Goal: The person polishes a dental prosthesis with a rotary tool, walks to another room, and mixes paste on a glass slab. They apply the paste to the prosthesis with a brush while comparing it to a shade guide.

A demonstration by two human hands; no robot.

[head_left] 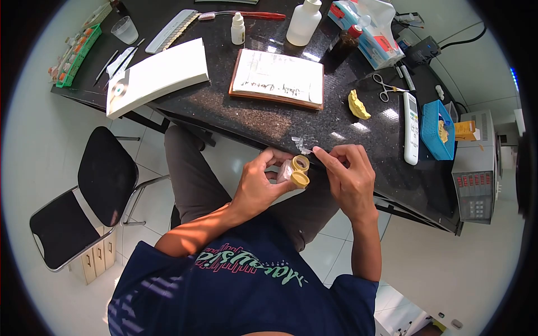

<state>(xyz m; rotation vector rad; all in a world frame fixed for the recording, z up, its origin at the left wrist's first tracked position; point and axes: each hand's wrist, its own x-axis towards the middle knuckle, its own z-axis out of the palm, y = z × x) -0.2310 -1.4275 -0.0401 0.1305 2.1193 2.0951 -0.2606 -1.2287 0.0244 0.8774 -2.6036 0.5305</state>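
My left hand [259,182] is wrapped round a small clear bottle [284,171] with whitish contents. Its yellow flip cap [300,179] hangs open beside the yellow neck, which faces up towards me. My right hand [352,173] is closed in a pinch just right of the bottle, near the table edge. A thin pale piece seems to stick out from its fingertips, too small to name. Several clear plastic-like scraps [301,144] lie on the dark table just beyond both hands.
On the black table [263,120] lie a notebook [277,77], a white box [162,75], a yellow dental cast [357,105], scissor-like forceps [386,88] and a white remote [411,129]. Behind them stand a dropper bottle [238,29], a white bottle [304,23] and a brown bottle [343,45].
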